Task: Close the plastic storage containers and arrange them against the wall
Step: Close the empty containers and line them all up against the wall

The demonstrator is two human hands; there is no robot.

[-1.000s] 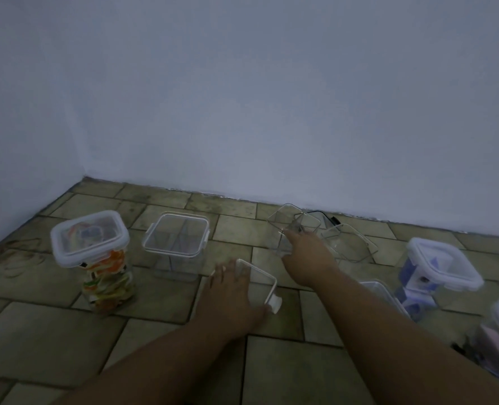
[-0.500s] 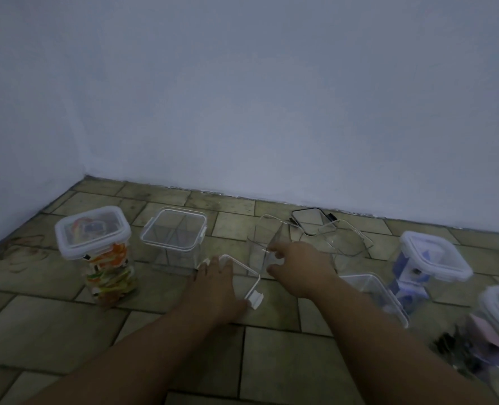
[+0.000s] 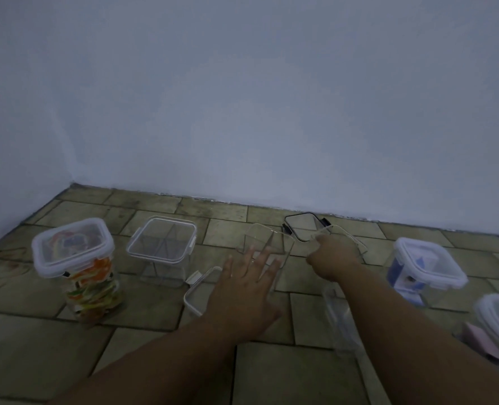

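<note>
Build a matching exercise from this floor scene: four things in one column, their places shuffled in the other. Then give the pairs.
Things
1. container of colourful strips
2. black-rimmed lid
3. white-rimmed lid
4. container with blue contents

Places
A. flat on the floor, closest to the wall
B. farthest left, lid on
C. on the right, white lid on
D. on the floor, partly hidden by the left hand

Pairs: 1-B, 2-A, 3-D, 4-C
</note>
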